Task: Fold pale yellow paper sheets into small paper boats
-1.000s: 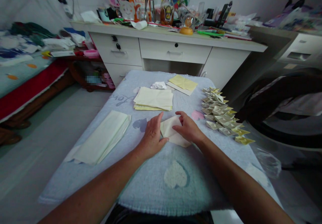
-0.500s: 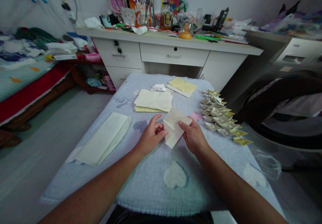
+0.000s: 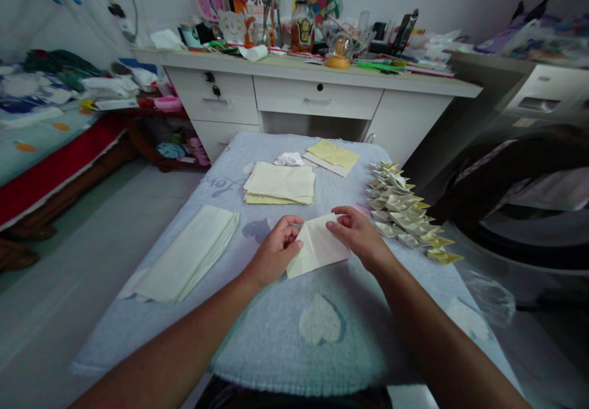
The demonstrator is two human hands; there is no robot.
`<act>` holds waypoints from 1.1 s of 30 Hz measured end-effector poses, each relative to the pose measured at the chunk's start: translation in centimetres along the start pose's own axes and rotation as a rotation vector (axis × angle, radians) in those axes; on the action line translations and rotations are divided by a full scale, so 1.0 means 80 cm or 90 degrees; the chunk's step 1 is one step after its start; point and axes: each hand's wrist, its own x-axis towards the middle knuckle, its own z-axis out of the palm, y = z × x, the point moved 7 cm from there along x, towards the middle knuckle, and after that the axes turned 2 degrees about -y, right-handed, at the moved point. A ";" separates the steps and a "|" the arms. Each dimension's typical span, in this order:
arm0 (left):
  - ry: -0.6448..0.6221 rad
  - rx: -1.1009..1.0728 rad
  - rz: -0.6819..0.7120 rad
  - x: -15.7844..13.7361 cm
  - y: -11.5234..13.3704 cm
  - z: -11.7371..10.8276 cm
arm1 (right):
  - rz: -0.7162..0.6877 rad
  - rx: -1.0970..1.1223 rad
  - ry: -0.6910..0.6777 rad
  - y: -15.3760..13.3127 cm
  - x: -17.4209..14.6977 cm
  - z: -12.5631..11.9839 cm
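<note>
Your left hand [image 3: 275, 251] has thumb and curled fingers closed on the left edge of a cream, many-sided piece of folded paper [image 3: 326, 244]; your right hand [image 3: 361, 234] pinches its far right corner, thumb on top. Half a second ago the piece stood more steeply on the diagonal, small flap showing; now it is turned, broader face up, near edge slanting up to the right. Judgement: a turn between folds, both hands sharing control.

Paper looks matt and thin, one crease running from far edge toward near; layers under your fingers hidden. Position: middle of the pale blue fleecy cloth [image 3: 267, 347], between your hands; cannot tell whether it touches the cloth.

Beyond, far: flat stack of cream sheets [image 3: 280, 179]. Left: long folded pale-green paper bundle [image 3: 188, 249]. Right: rows of small, pointed cream-and-yellow folded paper shapes [image 3: 400, 210].
</note>
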 end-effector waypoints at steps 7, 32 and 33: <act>-0.009 0.271 0.033 -0.005 0.005 0.004 | -0.066 -0.290 0.051 0.015 0.002 0.010; -0.052 0.822 0.130 -0.012 0.003 0.023 | -0.206 -0.451 0.079 0.005 -0.007 0.031; -0.051 0.830 0.127 -0.012 0.003 0.023 | -0.221 -0.458 0.077 0.004 -0.009 0.032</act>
